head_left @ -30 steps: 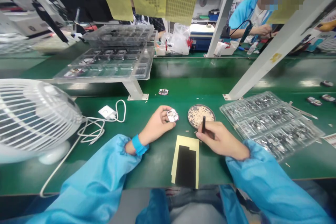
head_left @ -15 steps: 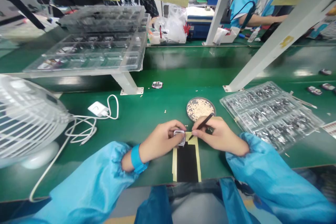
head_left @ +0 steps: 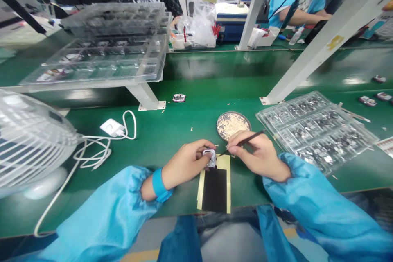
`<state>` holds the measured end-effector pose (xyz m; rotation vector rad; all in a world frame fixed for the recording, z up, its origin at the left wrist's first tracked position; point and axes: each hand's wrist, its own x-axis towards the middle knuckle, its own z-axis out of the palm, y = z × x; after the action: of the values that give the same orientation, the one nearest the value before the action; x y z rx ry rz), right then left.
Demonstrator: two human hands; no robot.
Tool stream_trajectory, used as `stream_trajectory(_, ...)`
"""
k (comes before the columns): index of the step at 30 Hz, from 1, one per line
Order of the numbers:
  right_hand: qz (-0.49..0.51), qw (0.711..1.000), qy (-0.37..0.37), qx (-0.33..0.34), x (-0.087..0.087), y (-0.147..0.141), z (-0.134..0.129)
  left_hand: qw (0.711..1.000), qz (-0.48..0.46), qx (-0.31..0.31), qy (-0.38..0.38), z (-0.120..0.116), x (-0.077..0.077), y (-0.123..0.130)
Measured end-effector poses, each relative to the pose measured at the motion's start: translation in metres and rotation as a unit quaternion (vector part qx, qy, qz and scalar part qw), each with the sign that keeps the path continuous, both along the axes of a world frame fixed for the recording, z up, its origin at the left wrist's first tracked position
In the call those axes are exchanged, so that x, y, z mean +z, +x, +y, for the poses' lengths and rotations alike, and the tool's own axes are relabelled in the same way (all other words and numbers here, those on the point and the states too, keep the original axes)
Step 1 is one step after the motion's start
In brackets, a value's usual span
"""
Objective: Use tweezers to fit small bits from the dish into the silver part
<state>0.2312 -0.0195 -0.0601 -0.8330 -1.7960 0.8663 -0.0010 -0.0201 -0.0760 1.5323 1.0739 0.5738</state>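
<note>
My left hand (head_left: 192,157) grips a small whitish rounded-square device housing (head_left: 209,159) between thumb and fingers, just above the top of a black pad (head_left: 215,190) edged with yellow tape. In my right hand (head_left: 253,151) is a dark thin tool, apparently tweezers (head_left: 250,138), held like a pen. Its tip points down-left and is close to the housing's right side; whether it touches cannot be made out. Behind the right hand stands a round dish (head_left: 233,125) of tiny pale and dark pieces, partly covered by the fingers.
At right lies a clear compartment tray (head_left: 317,131) of small metallic parts. A white fan (head_left: 33,143) and a charger with cable (head_left: 113,127) are at left. Stacked clear trays (head_left: 104,61) sit on a raised shelf. One small housing (head_left: 179,98) lies behind. A co-worker's arm (head_left: 297,16) shows beyond.
The tweezers have tilted flatter, and their tip has moved left and up, toward the housing. My left thumb has shifted, showing more of the housing's inside. The camera view has shifted slightly.
</note>
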Motion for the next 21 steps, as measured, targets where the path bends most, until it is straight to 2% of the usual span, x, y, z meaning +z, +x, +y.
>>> stream_trajectory(4, -0.028, 0.997, 0.074, 0.004, -0.0026, -0.0020, -0.0013, 0.999, -0.029, 0.004, -0.026, 0.0016, -0.0019, 0.0001)
stream_trajectory(10, -0.050, 0.994, 0.086, 0.034, -0.0037, -0.0036, -0.0017, 0.999, -0.035, 0.008, -0.037, 0.0018, -0.0020, 0.0009)
stream_trajectory(21, -0.054, 0.994, 0.086, 0.038, -0.0035, -0.0055, -0.0031, 0.997, -0.051, 0.011, -0.050, 0.0021, -0.0029, 0.0012)
